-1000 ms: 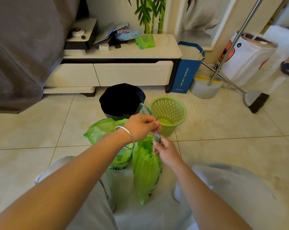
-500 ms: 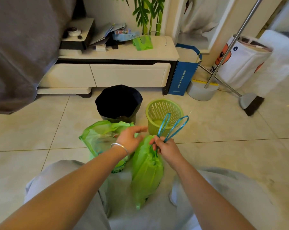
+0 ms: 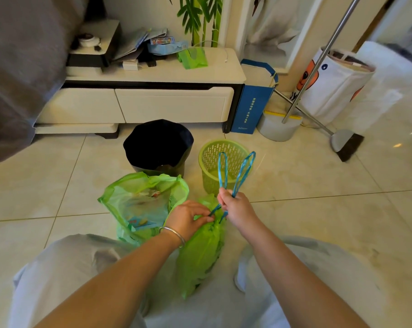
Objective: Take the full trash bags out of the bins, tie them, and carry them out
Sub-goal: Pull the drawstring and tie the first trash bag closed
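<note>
Two green trash bags sit on the floor between my knees. The nearer green bag is gathered at its neck. My right hand grips its two blue drawstring loops, which stand up above my fist. My left hand, with a silver bangle on the wrist, pinches the bag's neck where the strings come out. The second green bag stands open to the left, with rubbish showing inside. Behind them stand a bin with a black liner and an unlined green mesh basket.
A white TV cabinet runs along the wall behind the bins. To its right are a blue paper bag, a white tub, a broom and a white printed bag. Grey cloth hangs at left.
My right hand pulled the blue drawstring loops up and out to the right. My left hand dropped from above the bag to its neck, and the bag's mouth has closed.
</note>
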